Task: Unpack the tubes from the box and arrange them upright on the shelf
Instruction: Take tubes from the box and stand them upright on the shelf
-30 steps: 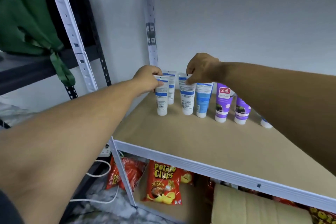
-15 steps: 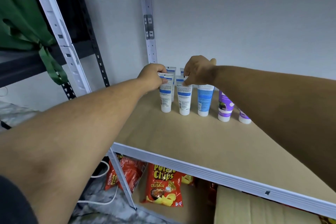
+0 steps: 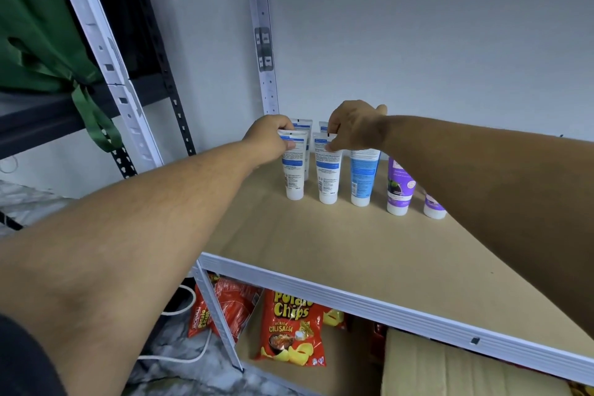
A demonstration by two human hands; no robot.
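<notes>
Nudging both white tubes closer since a second ago, your left hand and right hand pinch their crimped tops mid-frame, row nearly straight on the shelf.

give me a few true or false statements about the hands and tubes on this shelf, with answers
1. The left hand grips the top of the leftmost front white tube. True.
2. The right hand is holding a purple tube. False: it pinches the top of the second white tube; the purple tube stands untouched.
3. The front tubes stand cap down on the shelf. True.
4. The blue tube lies flat. False: it stands upright, to the right of the second white tube.
5. A Potato Chips bag sits on the same shelf as the tubes. False: it is on the level below.
</notes>
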